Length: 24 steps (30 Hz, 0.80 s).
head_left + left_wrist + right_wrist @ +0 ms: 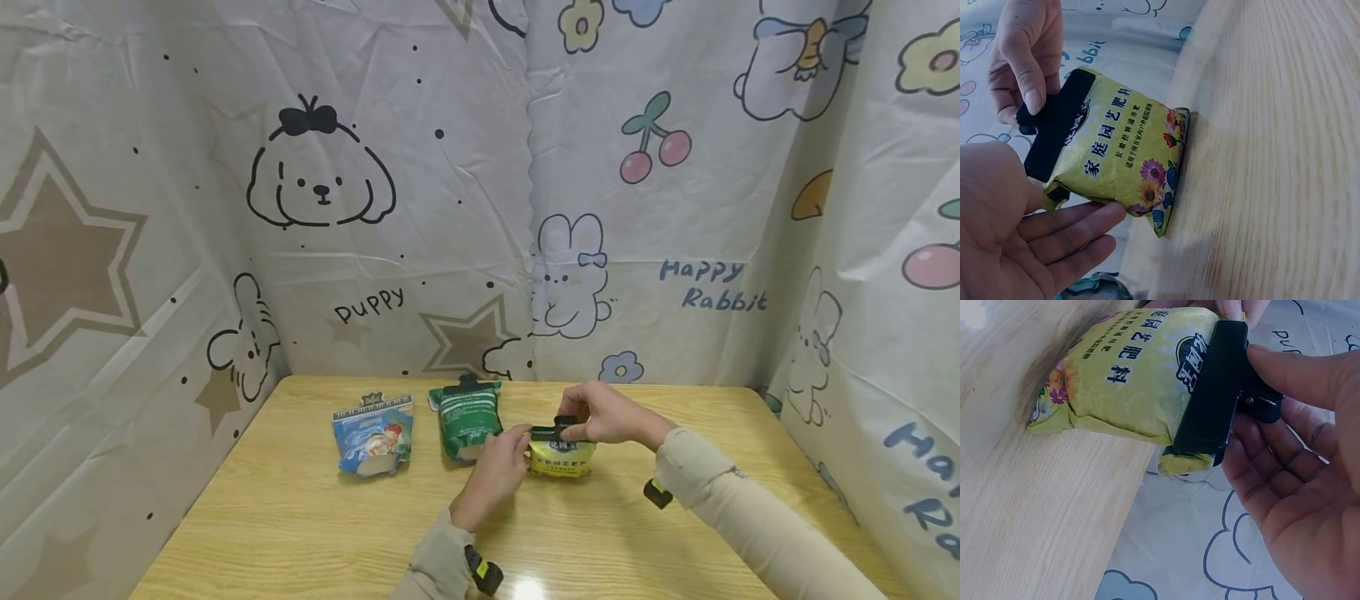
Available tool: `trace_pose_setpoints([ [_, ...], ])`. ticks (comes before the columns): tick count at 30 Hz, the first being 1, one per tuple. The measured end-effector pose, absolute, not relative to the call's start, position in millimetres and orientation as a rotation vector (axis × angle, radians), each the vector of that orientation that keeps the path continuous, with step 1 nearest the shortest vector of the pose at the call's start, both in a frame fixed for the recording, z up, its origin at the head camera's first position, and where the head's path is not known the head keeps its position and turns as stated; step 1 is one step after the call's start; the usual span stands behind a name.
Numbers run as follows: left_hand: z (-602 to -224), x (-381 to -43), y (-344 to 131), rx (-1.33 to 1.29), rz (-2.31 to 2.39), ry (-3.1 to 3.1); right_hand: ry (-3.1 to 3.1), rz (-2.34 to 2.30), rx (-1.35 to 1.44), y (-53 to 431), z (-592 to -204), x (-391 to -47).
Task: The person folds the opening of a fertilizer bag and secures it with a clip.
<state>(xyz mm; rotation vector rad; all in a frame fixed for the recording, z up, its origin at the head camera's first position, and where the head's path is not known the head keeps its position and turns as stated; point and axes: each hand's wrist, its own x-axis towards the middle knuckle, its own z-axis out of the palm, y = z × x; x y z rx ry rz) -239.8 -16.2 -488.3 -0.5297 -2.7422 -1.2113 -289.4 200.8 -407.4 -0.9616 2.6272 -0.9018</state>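
A yellow bag of garden fertilizer stands on the table, flowers printed along its lower part. A black binder-style clip spans its folded top. My right hand pinches the clip's handle between thumb and fingers; the right wrist view shows the thumb on one side of the handle and the fingers behind. At the opposite end of the clip, my left hand pinches the bag's top corner. Its other fingers extend along the bag's side. A folded yellow corner sticks out past the clip's other end.
Left of the hands, a green bag with a black clip stands on the wooden table. Farther left is a blue bag with a clip on its top. A printed cloth hangs behind the table and at both sides.
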Motion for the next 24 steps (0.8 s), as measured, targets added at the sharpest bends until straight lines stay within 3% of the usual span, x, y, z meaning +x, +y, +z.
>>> trace_pose_setpoints([
  [11,-491.3,-240.9,-19.7,-0.533,-1.257,-2.763,2.769,-0.887,-0.988,200.3,-402.6,-283.4],
  [24,-492.4,-239.4,-17.9,-0.559,-1.29,-2.71,3.059,-1.16,-1.051,216.9,-374.1,-232.0],
])
